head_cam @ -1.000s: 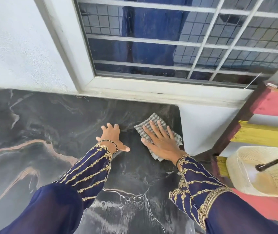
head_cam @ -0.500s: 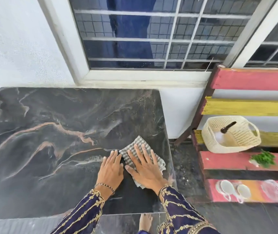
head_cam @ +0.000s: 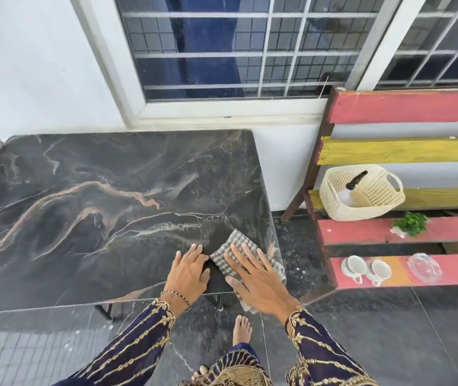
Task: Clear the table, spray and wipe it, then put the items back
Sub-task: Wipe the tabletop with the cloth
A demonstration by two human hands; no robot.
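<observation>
Single head view, looking down, close over table.

No writing, label, brand, number or sign can be read anywhere in view. The dark marble-patterned table top, the grey checked cloth at its near right corner, the cream woven plastic basket and the two white ceramic cups on the red and yellow painted wooden slat bench at the right all bear none.
</observation>
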